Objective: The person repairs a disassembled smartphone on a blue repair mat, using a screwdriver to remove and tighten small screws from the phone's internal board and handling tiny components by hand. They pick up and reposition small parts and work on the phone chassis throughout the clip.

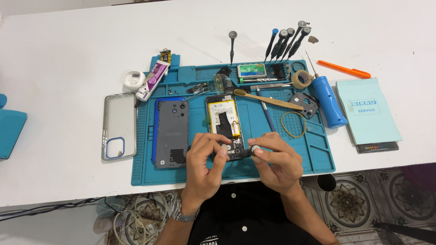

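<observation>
**So, both hands on the opened phone**

Okay, we've got the phone lying face down with its back off, on the blue mat on the white desk. Our left hand is curled at the phone's lower edge, fingertips pinching down on it. Our right hand is closed around a screwdriver, its round cap end poking out by the thumb and the tip pointing at the phone's bottom end.

Just left of the phone we've got the grey back cover on the mat, and a clear case beside that on the desk. To the right there's a bamboo toothbrush, a rubber band and a fat blue tool. More screwdrivers stand in the mat's top edge. A light blue booklet sits at the far right.
</observation>
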### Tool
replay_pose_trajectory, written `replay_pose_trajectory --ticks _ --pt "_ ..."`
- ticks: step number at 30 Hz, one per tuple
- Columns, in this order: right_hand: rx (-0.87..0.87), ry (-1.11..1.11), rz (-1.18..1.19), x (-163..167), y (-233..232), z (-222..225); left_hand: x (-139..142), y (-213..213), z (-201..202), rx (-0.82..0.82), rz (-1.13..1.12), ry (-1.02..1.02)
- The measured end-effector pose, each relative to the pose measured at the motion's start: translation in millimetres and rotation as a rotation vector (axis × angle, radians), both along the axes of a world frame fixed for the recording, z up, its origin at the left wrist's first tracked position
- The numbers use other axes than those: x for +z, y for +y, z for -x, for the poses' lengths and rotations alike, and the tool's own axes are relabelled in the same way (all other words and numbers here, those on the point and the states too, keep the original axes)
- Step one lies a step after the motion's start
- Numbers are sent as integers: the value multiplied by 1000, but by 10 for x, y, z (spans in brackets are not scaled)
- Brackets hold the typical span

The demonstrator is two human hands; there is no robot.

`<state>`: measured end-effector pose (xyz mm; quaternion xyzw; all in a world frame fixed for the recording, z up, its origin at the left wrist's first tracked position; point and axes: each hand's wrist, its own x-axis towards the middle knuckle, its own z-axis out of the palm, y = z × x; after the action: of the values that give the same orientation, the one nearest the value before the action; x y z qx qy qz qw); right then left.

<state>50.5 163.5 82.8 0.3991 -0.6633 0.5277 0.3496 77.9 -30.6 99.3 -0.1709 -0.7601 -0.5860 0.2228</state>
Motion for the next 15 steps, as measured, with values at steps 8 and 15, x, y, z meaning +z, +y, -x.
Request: replay_pose_trajectory --ticks 8,15 --pt "8 -15 0 -28 -6 -23 -19 4 -18 -4 -4 0" --pt "-21 -33 -31 -1 -9 -40 -4 5 -21 -12 -7 5"
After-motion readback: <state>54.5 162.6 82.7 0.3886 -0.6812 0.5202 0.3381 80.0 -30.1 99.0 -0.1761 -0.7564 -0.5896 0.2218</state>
